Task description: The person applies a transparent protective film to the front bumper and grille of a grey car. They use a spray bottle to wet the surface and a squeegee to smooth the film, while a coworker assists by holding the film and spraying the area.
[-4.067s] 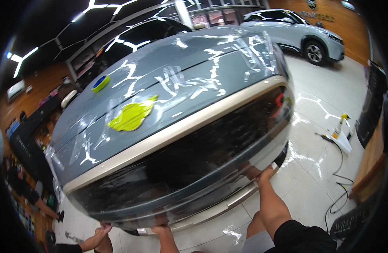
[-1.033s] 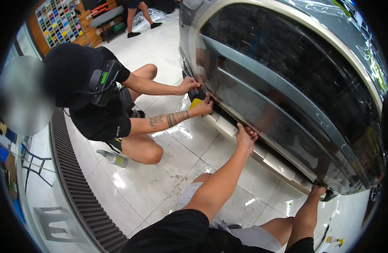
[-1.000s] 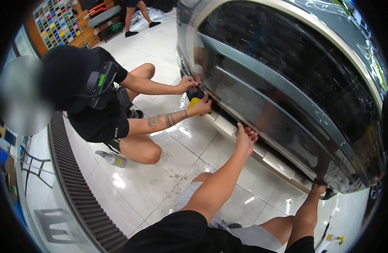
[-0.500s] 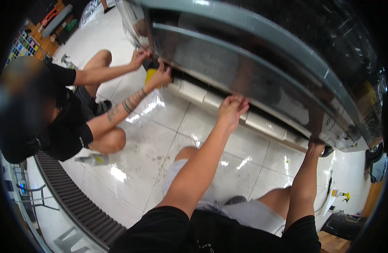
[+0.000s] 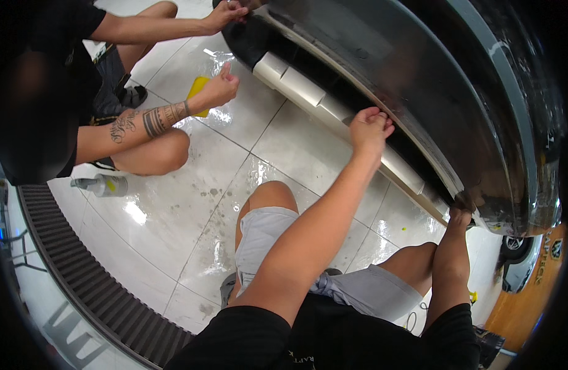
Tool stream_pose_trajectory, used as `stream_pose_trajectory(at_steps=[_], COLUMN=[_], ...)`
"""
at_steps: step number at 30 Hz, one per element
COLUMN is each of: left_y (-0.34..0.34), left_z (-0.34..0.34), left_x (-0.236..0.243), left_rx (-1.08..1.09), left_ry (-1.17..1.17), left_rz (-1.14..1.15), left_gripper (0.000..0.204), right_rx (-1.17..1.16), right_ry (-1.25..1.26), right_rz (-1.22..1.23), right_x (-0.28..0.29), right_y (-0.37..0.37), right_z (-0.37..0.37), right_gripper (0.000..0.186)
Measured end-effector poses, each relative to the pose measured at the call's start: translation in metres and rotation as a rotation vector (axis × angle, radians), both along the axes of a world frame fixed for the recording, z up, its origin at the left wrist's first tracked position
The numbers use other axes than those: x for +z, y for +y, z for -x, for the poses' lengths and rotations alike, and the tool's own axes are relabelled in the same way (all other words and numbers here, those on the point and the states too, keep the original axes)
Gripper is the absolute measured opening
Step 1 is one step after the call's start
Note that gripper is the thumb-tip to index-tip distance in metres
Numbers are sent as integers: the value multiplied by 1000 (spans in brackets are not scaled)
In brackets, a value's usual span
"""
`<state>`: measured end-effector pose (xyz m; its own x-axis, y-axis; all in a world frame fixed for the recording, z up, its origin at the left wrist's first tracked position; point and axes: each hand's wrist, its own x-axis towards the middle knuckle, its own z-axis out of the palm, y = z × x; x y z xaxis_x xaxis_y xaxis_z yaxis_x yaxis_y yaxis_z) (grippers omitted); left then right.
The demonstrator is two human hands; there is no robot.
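Observation:
A dark glossy car panel [image 5: 419,80] curves across the upper right, wet-looking, with clear film [image 5: 495,227] showing at its lower right corner. My left hand [image 5: 370,132] is closed in a pinch at the panel's lower edge, on what looks like the film's thin border. Farther right, my right hand [image 5: 461,216] is closed at the same edge near the corner; its fingertips are dim against the dark panel. Below a dark gap runs a pale sill strip [image 5: 336,114].
A co-worker crouches at left, one hand [image 5: 228,15] at the panel's far end, the other hand [image 5: 219,89] lifted beside a yellow squeegee-like card [image 5: 199,92]. A spray bottle [image 5: 105,185] lies on the wet tiled floor [image 5: 228,179]. A dark floor grate [image 5: 86,290] curves along the lower left.
My view has shifted, bringing the panel closer. Both my hands stay at its lower edge. The co-worker's nearer hand has come away from the panel.

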<state>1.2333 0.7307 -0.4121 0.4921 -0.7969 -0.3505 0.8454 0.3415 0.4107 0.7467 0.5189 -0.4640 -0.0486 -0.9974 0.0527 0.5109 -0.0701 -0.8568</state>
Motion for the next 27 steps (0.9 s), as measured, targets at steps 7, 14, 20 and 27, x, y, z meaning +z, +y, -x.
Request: stream_pose_trajectory(at_steps=[7, 14, 20, 27], left_y=[-2, -5, -1, -5], left_z=[-6, -13, -15, -5], left_x=[2, -3, -14, -16], left_rx=[-15, -96, -119, -149], left_ry=[-15, 176, 204, 133], left_rz=[-73, 129, 153, 177], left_gripper=[15, 12, 14, 15], right_rx=[-63, 52, -84, -241], right_ry=[-118, 43, 427, -36], right_rz=[-102, -25, -85, -207], right_x=[2, -6, -44, -25], right_y=[10, 1, -18, 10], right_z=[-17, 25, 18, 10], right_gripper=[12, 14, 23, 21])
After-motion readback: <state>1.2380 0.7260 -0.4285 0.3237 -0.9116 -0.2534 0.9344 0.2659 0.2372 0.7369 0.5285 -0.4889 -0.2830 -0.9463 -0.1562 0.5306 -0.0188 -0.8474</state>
